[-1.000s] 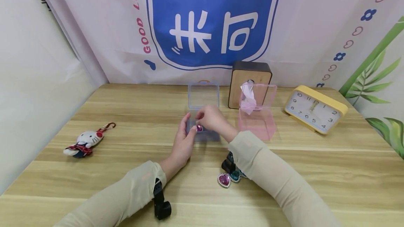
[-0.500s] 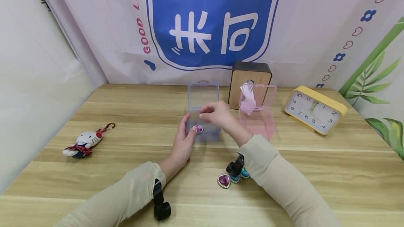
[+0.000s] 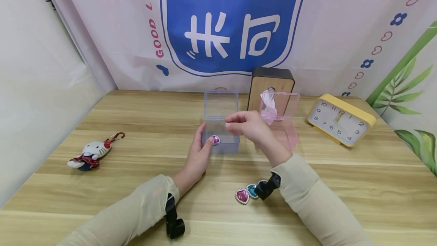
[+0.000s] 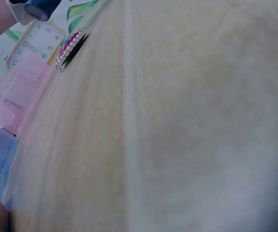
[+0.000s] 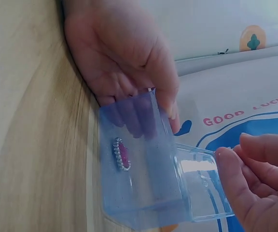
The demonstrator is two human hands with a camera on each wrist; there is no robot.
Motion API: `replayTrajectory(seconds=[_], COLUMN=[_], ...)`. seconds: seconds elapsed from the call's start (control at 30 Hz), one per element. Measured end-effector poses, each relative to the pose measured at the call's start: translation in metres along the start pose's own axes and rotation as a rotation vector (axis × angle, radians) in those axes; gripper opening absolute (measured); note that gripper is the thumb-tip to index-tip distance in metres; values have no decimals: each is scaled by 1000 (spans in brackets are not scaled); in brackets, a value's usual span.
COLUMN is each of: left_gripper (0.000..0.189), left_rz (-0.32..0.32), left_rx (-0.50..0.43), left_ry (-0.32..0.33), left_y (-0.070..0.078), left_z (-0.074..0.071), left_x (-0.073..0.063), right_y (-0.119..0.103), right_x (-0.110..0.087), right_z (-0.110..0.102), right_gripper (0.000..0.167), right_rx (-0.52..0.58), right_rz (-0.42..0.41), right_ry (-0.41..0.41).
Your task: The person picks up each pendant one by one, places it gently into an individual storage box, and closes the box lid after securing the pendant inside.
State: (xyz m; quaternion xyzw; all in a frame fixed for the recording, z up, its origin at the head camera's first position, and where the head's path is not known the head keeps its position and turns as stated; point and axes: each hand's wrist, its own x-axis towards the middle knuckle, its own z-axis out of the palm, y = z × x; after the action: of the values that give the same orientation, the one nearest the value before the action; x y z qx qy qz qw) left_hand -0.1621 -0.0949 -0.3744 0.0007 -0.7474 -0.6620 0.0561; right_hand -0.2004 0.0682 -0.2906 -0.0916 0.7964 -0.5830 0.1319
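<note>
In the head view a clear blue hinged box (image 3: pixel 228 148) stands with its lid raised. My left hand (image 3: pixel 198 154) grips its left side; in the right wrist view the thumb lies over the wall. Inside rests a pink heart gem (image 5: pixel 123 155) with a beaded silver rim. My right hand (image 3: pixel 250 126) is raised at the box's right, fingers loosely bent, with nothing visible between them. On the table near the right wrist lie a pink heart gem (image 3: pixel 242 196) and a teal one (image 3: pixel 252 190); another beside them is partly hidden by the wrist camera.
Right of the blue box stands an open pink box (image 3: pixel 291 137), partly behind my right hand. Behind it is a wooden tissue box (image 3: pixel 254 94). A yellow clock (image 3: pixel 341 120) is at the right, a plush keychain (image 3: pixel 93 153) at the left.
My right hand has drawn back from inside the blue box, up and to the right. More of the box front shows. The left hand has kept its hold.
</note>
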Motion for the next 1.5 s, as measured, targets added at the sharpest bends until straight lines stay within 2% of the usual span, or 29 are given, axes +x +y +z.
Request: replayTrajectory(seconds=[0.13, 0.3, 0.5, 0.67, 0.77, 1.0, 1.3, 1.5], left_gripper=[54, 54, 54, 53, 54, 53, 53, 54], left_rz=[5, 15, 3, 17, 17, 27, 15, 17], left_rx=[12, 6, -16, -26, -22, 1, 12, 8], left_ry=[-2, -2, -11, -19, -21, -3, -11, -15], left_y=[-1, -2, -1, -1, -1, 0, 0, -1], left_z=[0, 0, 0, 0, 0, 0, -1, -1], left_x=[0, 1, 0, 0, 0, 0, 0, -1], right_y=[3, 5, 14, 20, 24, 31, 39, 45], right_x=[-8, -18, -26, -31, -34, -43, -50, -50], right_z=[-5, -12, -20, -25, -26, -25, -27, -21], right_gripper=[25, 28, 29, 30, 30, 30, 21, 22], right_rx=[25, 15, -21, -84, -132, -250, -359, -421], right_rz=[-5, -59, -80, -70, -95, -219, -335, -373], right_ry=[-24, -80, -138, -181, -222, -386, -626, -796])
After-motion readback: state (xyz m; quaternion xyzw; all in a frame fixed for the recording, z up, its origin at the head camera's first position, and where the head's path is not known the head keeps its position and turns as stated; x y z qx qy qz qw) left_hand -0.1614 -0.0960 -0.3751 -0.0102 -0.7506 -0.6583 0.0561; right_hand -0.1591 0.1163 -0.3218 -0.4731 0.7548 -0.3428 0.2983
